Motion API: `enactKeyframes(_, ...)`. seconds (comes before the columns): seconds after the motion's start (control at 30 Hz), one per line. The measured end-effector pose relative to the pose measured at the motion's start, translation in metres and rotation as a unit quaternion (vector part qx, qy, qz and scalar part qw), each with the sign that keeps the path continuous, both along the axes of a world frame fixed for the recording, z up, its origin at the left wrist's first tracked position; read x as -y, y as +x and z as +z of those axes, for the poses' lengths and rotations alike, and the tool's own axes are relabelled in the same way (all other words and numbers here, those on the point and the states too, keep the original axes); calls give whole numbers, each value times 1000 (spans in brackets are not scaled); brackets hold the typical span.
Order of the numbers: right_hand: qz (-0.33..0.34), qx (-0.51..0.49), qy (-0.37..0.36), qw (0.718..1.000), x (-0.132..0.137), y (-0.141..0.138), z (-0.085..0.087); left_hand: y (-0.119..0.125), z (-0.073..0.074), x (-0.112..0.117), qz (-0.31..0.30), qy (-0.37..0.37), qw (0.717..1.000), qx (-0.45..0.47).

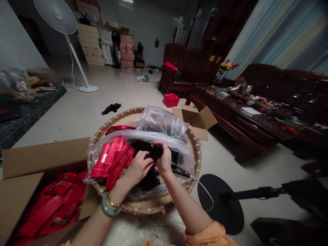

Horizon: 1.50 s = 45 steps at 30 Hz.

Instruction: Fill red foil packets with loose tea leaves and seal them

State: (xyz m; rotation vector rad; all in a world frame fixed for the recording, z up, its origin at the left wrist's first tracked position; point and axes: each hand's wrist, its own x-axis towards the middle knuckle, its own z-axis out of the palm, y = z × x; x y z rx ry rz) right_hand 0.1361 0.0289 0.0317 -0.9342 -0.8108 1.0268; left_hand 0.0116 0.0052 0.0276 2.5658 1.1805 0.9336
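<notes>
A clump of black, stringy material (153, 154) is between my two hands, above the middle of a round woven bamboo tray (112, 116). My left hand (138, 167) pinches its near left side with bent fingers. My right hand (164, 158) curls around its right side. More black material (146, 182) lies below in a clear plastic bag (164, 119) spread over the tray. Left of my hands, several shiny red packets (112, 153) rest on the plastic. A black wand-like tool (180, 169) with a white cord lies beside my right wrist, partly hidden.
An open cardboard box (46, 153) full of red packets stands at the left. Another open carton (196, 119) and a red box (171, 100) sit beyond the tray. A black round stand base (221, 203) is at the right, near a long dark wooden table (230, 112).
</notes>
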Motion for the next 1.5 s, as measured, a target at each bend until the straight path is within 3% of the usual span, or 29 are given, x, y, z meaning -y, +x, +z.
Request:
enactKeyframes(0.3,61,118,77,988,17,4,14,0,1,-1,6,7,1000,6)
enactKeyframes(0.57,127,209,154,957,21,13,17,-2,1,-2,0,-7,1000,8)
enactKeyframes(0.87,202,252,139,936,24,29,23,-6,0,-3,-8,-9,1000,17)
enactKeyframes(1.03,249,286,132,916,25,31,33,-7,-1,-2,-16,-3,1000,26)
enactKeyframes(1.2,318,307,131,887,24,30,29,-7,-5,-3,-9,19,1000,13)
enactKeyframes(1.37,295,362,140,873,24,32,28,-8,-4,-2,0,11,1000,13)
enactKeyframes(1.5,247,343,114,899,23,44,28,-11,-3,-1,3,8,1000,18)
